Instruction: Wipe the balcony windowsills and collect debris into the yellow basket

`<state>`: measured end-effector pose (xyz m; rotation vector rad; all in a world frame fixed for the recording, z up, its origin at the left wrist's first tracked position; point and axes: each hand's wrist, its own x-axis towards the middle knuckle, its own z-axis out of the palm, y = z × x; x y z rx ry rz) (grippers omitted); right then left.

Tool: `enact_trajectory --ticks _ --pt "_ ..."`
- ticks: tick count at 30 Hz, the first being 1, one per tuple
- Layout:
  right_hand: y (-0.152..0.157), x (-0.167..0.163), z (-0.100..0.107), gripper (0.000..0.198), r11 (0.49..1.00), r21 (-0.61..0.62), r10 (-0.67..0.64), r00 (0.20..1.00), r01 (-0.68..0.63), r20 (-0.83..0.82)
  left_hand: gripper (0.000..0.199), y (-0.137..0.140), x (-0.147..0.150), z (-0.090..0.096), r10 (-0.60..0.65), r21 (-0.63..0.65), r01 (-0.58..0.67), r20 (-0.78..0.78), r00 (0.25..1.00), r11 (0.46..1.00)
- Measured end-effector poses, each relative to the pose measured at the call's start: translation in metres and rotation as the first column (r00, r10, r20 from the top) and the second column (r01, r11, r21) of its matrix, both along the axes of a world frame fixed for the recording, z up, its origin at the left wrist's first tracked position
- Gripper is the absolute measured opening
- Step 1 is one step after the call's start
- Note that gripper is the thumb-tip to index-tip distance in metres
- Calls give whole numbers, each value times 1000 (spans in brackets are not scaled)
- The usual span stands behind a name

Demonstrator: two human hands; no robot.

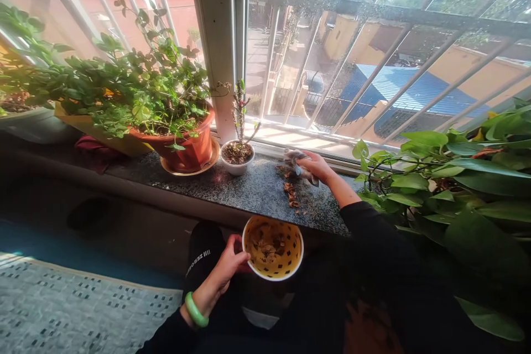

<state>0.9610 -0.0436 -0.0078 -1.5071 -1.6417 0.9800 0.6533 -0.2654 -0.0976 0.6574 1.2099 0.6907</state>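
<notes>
My left hand [230,261] grips the rim of a yellow waste basket [293,257] with dark square holes, the thumb over its edge. Dry leaf scraps [267,246] lie in the bottom of it. The basket is held just below the front edge of the stone windowsill [253,193]. On the sill, near the window frame, my right hand [317,167] is closed around a crumpled greyish cloth [295,157]. Brown dry leaves [290,193] lie in a short row beside and in front of the cloth, with small crumbs around them.
A small white pot [238,167] with a thin spiny plant stands left of the leaves. Further left is a terracotta pot [188,149] on a saucer, its foliage spreading wide. Large-leaved vines [431,177] crowd the right side. A barred window [365,66] rises behind the sill.
</notes>
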Motion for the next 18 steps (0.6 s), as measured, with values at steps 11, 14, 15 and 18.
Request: enact_trajectory --ticks 11,14,15,18 --pt "16 -19 29 23 962 -185 218 974 -203 65 43 0 0 0 20 18 -20 -4 1000 1000" --pt "18 -17 33 24 973 -188 140 990 -136 6 43 0 -1 2 15 24 -15 -6 1000 1000" --pt "18 -20 32 24 977 -174 128 991 -121 27 43 0 -1 2 15 25 -15 -6 1000 1000" --pt "14 -31 30 22 979 -148 162 979 -143 121 46 0 -1 2 22 18 -22 -2 1000 1000"
